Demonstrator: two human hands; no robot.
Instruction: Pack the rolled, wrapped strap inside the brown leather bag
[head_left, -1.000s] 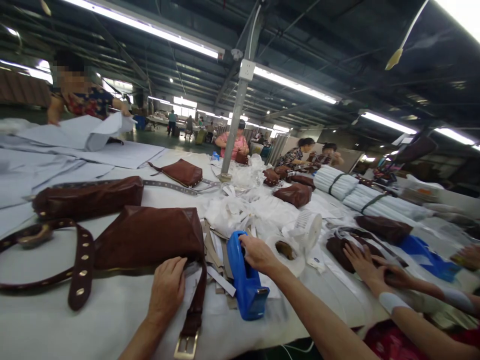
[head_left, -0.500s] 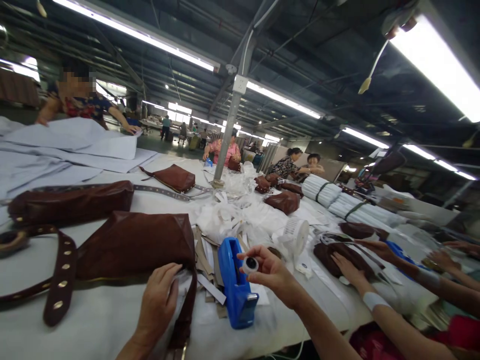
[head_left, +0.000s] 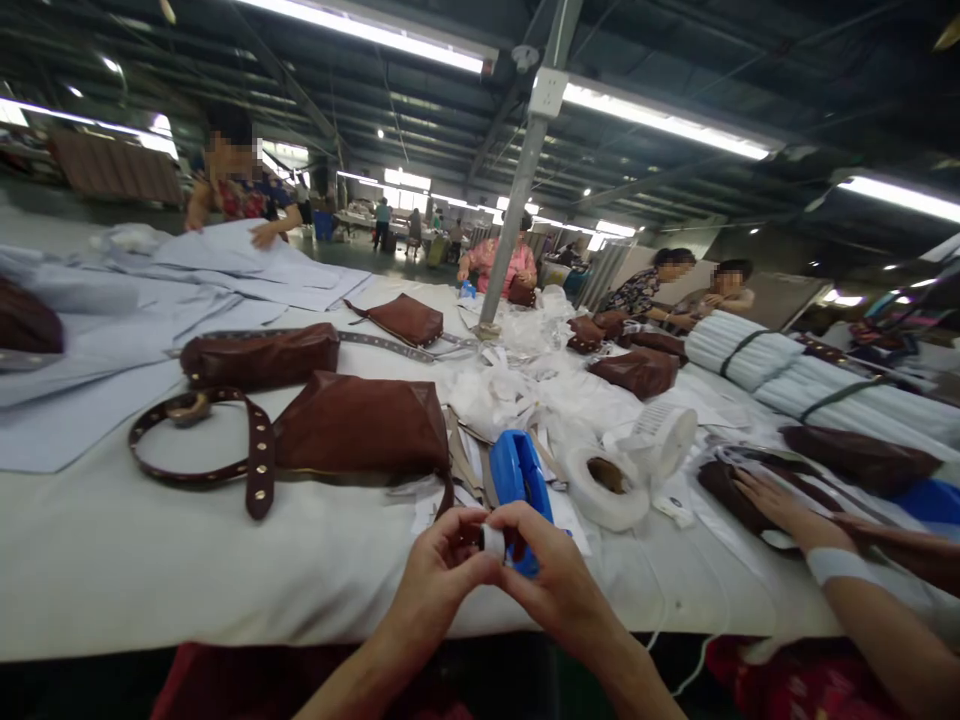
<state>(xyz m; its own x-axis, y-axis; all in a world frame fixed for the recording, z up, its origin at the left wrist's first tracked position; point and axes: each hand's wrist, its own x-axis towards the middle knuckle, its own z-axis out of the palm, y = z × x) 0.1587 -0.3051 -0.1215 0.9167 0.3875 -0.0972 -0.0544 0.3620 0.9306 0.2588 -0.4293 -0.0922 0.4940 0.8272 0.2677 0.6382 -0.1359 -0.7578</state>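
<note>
Both of my hands meet above the front part of the table around a small white roll (head_left: 493, 542) with a dark centre. My left hand (head_left: 442, 575) closes on it from the left, and my right hand (head_left: 551, 570) grips it from the right with thumb and fingers. Just behind my hands stands a blue tape dispenser (head_left: 517, 468), partly covered by my right hand. To the left lies a brown leather bag (head_left: 367, 425), its strap hanging down near my left fingers. A studded brown strap (head_left: 259, 465) curls beside it.
A wide roll of clear film (head_left: 626, 500) and a small white fan (head_left: 667, 440) stand to the right. A co-worker's hand (head_left: 776, 505) rests on another brown bag at far right. A metal post (head_left: 510, 230) rises behind crumpled plastic (head_left: 495, 385).
My left hand has left the brown bag's strap and joined my right hand at the white roll. The roll has come nearer, in front of the dispenser. The view has swung left.
</note>
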